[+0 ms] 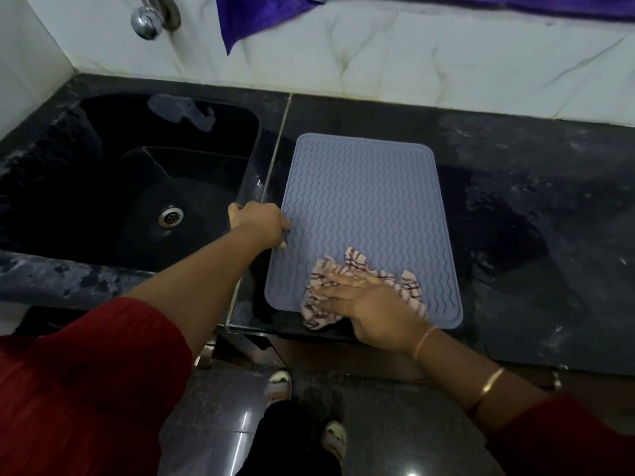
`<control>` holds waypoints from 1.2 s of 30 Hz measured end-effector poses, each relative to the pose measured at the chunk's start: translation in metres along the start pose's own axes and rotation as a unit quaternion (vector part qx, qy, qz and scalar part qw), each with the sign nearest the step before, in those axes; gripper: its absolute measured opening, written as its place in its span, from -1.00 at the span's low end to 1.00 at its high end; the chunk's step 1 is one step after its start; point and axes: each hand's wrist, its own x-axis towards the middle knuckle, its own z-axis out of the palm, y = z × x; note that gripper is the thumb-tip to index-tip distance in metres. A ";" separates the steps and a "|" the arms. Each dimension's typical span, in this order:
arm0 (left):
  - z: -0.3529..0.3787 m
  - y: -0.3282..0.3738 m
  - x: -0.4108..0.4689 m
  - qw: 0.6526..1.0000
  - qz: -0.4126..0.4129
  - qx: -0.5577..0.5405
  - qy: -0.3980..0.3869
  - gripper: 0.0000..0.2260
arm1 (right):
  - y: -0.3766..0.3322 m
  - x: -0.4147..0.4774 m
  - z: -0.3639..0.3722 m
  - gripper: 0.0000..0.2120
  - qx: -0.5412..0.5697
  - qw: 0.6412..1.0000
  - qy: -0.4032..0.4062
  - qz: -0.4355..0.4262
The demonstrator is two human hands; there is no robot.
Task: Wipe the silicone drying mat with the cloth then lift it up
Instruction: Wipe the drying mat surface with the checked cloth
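Observation:
A grey-blue silicone drying mat (364, 207) with wavy ridges lies flat on the black counter, just right of the sink. My left hand (261, 223) grips the mat's left edge, fingers curled round the rim. A crumpled white cloth with dark checks (347, 266) sits on the mat's near part. My right hand (364, 304) presses flat on the cloth, fingers straight and pointing left. Part of the cloth hangs over the mat's front edge.
A black sink (113, 187) with a metal drain (170, 216) lies to the left, a tap (147, 20) above it. The black stone counter (536, 214) extends right. A purple cloth (261, 12) hangs on the white tiled wall. My feet show on the floor below.

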 end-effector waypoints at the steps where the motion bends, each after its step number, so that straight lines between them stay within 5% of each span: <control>1: 0.000 0.000 0.000 1.000 0.002 0.007 -0.003 -0.61 | 0.009 -0.008 -0.002 -0.41 -0.008 1.000 0.006 0.003; 5: 0.002 -0.001 0.002 1.000 0.003 -0.007 -0.007 -0.61 | 0.025 -0.014 -0.013 -0.54 0.041 0.998 0.046 0.025; 9: 0.002 0.003 0.007 1.000 -0.009 0.008 0.009 -0.67 | 0.008 0.033 -0.022 -0.50 0.115 0.965 0.178 0.152; 14: 0.004 0.004 0.013 0.999 -0.023 0.020 0.033 -0.74 | -0.035 0.054 0.009 -0.42 0.018 0.996 -0.001 0.082; 18: 0.002 -0.002 0.012 1.000 0.009 0.015 0.005 -0.63 | -0.011 0.011 0.015 -0.59 -0.032 0.994 0.098 0.022; 21: 0.003 -0.007 0.011 0.999 0.032 0.000 -0.002 -0.57 | 0.012 0.004 0.001 -0.59 -0.014 0.987 0.136 0.081; 23: 0.004 -0.008 0.012 0.998 0.053 0.019 0.005 -0.57 | 0.028 0.011 -0.011 -0.57 0.079 0.954 0.213 0.197; 26: -0.004 -0.009 0.018 0.997 0.081 0.016 -0.006 -0.62 | 0.060 0.039 -0.048 -0.70 0.289 0.832 0.310 0.360; 28: -0.016 -0.016 0.029 0.993 0.100 -0.054 -0.036 -0.71 | 0.084 0.063 -0.077 -0.74 0.309 0.788 0.340 0.409; 32: -0.040 -0.025 0.054 0.984 0.130 -0.122 0.005 -0.74 | 0.125 0.104 -0.116 -0.65 0.238 0.793 0.357 0.433; 36: -0.048 -0.012 0.088 0.976 0.170 -0.125 0.043 -0.53 | 0.136 0.148 -0.113 -0.52 0.178 0.816 0.323 0.445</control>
